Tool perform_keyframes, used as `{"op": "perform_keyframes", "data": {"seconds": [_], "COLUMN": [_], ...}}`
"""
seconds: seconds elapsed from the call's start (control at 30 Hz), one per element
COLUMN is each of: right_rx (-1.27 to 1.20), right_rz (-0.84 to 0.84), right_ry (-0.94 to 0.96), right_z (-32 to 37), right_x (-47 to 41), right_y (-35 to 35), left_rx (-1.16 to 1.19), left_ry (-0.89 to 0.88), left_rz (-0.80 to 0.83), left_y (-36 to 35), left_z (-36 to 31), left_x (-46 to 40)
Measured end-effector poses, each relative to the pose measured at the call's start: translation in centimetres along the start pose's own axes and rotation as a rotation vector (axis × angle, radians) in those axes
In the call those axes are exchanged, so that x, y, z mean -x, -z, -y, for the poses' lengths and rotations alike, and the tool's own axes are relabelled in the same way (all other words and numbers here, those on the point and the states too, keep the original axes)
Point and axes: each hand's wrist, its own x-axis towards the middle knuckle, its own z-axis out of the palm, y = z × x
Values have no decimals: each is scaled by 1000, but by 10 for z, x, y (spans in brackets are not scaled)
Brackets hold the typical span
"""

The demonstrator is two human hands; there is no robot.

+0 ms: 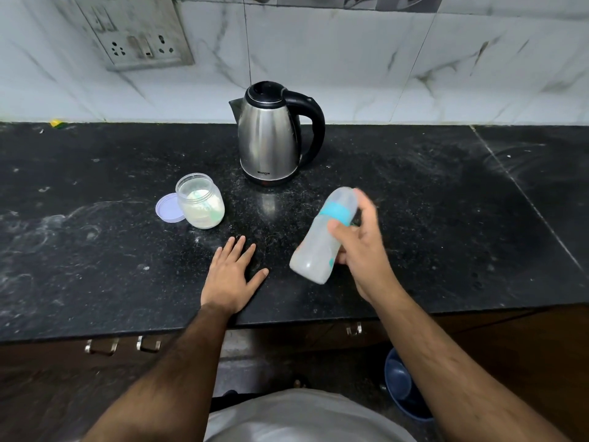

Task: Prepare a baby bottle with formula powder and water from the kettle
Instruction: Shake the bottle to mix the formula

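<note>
Left to right on the black bench: purple lid touching an open jar of formula powder; steel kettle behind; left hand flat, fingers spread — grip wide; right hand holding the baby bottle tilted above the bench.

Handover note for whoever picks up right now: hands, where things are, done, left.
Left hand: open, flat on the counter.
Right hand: grip around the baby bottle, tilted in the air, teal collar and cap on, blurred.
Formula jar: open, powder inside, lid beside it on its left.
Kettle: behind, lid closed.
Done: bottle looks filled and closed; contents unclear.
Left: likely finish mixing, set the bottle down, re-lid the jar.
</note>
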Motion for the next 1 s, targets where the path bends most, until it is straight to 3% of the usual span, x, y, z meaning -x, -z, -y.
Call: {"op": "perform_keyframes", "data": {"seconds": [0.1,0.23,0.3,0.43,0.63,0.8,0.93,1.0], "right_rx": [83,-78,-88,63,-130,70,-78,-102], "right_rz": [152,-110,-135,127,-187,123,-82,-99], "right_ry": [-43,14,10,-73,3,-71,-23,-38], "right_z": [0,0,-2,-2,0,4,2,1], "right_x": [8,-2,-4,6,-5,7,-1,-3], "right_y": [-1,-2,-2,-2,2,4,2,2], "left_rx": [-6,7,-2,-3,3,6,4,7], "left_ry": [0,-7,-6,1,-2,-1,-7,-9], "left_rz": [5,-7,-3,4,2,2,-2,-4], "left_y": [0,-1,-1,-1,-2,-1,-2,-2], "left_z": [0,1,0,0,0,0,0,0], "left_x": [0,0,0,0,0,-1,0,0]}}
